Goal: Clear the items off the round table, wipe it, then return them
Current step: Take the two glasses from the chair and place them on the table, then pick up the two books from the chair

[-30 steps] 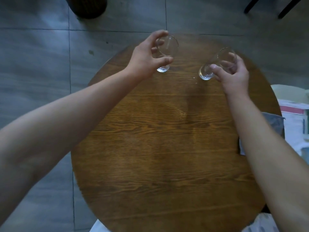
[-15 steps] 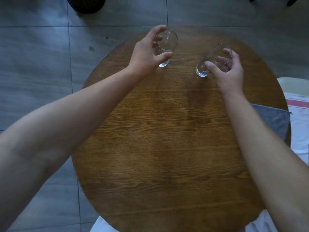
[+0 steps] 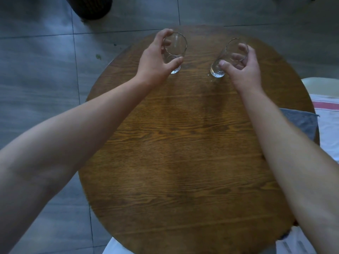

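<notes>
Here, round brown wooden table (image 3: 192, 153) bare toward the near edge, left hand (image 3: 156, 65) gripping a clear drinking glass (image 3: 175, 50), right hand (image 3: 244, 70) gripping a second clear glass (image 3: 229, 55), both near the far rim.

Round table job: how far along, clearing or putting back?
Can't say which phase from this view alone. Done: the round table is bare apart from two glasses. In hand: the left hand grips the left glass, the right hand grips the right glass; both bases look at or near the wood. A grey cloth lies at the table's right edge.
</notes>
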### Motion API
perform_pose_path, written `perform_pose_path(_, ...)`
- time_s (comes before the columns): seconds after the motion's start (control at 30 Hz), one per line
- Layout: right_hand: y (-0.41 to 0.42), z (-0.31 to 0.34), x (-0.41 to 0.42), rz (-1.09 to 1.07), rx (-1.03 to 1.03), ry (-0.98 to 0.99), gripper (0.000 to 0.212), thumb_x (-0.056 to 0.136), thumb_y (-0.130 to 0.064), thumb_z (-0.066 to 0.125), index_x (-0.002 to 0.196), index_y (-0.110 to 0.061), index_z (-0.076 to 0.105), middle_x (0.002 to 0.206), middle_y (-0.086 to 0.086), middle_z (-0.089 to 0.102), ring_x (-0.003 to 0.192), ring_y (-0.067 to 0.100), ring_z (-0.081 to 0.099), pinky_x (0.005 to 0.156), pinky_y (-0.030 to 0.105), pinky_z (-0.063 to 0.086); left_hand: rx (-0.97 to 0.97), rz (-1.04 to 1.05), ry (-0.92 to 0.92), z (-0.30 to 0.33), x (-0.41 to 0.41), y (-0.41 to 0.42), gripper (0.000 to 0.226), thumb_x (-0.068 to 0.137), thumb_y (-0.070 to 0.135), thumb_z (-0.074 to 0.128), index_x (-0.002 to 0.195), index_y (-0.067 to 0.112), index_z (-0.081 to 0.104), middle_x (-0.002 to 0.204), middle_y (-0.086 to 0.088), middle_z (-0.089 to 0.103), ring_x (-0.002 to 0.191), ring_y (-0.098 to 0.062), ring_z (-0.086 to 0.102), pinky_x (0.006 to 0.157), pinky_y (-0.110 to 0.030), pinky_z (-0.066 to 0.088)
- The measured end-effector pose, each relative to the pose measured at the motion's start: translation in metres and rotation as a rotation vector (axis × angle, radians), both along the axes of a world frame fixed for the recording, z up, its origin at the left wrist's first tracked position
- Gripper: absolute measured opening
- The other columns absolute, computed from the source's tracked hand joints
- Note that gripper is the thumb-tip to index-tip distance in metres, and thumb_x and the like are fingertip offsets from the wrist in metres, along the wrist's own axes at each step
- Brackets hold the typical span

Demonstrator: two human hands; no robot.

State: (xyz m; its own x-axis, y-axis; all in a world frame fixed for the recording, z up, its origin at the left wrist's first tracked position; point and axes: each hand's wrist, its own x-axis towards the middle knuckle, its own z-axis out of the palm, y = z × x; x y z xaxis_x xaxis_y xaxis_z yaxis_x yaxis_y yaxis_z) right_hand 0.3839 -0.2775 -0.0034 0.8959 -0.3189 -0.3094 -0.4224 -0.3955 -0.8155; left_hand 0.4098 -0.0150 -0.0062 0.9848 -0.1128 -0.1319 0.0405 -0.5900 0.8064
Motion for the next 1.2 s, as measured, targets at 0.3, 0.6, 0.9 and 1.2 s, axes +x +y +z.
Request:
perform_pose_path(0.3, -0.010, 0.028, -0.061, -0.137, 0.017, 0.019, 0.103, 0.074, -0.042, 0.086, 0.159, -0.028, 0.030, 0.154, -0.003, 0.044, 0.124, 0.009, 0.058, 0.106, 0.044, 0.054, 0.123, 0.085, -0.118, 0.028, -0.048, 0.012, 0.099, 0.090, 0.046, 0.072, 0.162, 0.008, 0.017, 0.167, -0.012, 0.026, 0.155, -0.024, 0.025, 0.127, -0.036, 0.021)
perform_pose_path(0.6, -0.054, 0.087, -0.218, 0.000, -0.193, -0.125, 0.058, 0.097, -0.044, 0.067, 0.150, -0.043, 0.043, 0.148, -0.011, 0.050, 0.129, 0.014, 0.056, 0.103, 0.043, 0.055, 0.211, 0.089, -0.248, 0.064, -0.200, 0.037, 0.055, 0.097, 0.044, 0.063, 0.145, 0.018, 0.055, 0.163, -0.002, 0.038, 0.154, -0.022, 0.028, 0.126, -0.035, 0.023)
perform_pose_path(0.9, -0.078, 0.204, -0.309, 0.259, -0.434, -0.482, 0.052, 0.098, -0.036, 0.066, 0.147, -0.022, 0.054, 0.156, -0.002, 0.050, 0.147, 0.021, 0.039, 0.120, 0.031, 0.030, 0.325, 0.011, -0.491, 0.195, -0.302, -0.032, 0.050, 0.100, 0.042, 0.059, 0.144, 0.019, 0.058, 0.166, -0.002, 0.033, 0.159, -0.027, 0.016, 0.127, -0.047, 0.022)
perform_pose_path(1.2, -0.097, 0.310, -0.361, 0.295, -0.510, -0.685, 0.050, 0.096, -0.045, 0.063, 0.142, -0.024, 0.061, 0.158, 0.000, 0.048, 0.151, 0.023, 0.037, 0.119, 0.048, 0.037, 0.358, -0.005, -0.632, 0.314, -0.346, -0.060, 0.055, 0.101, 0.051, 0.051, 0.146, 0.019, 0.056, 0.167, -0.003, 0.030, 0.159, -0.029, 0.011, 0.124, -0.056, 0.023)
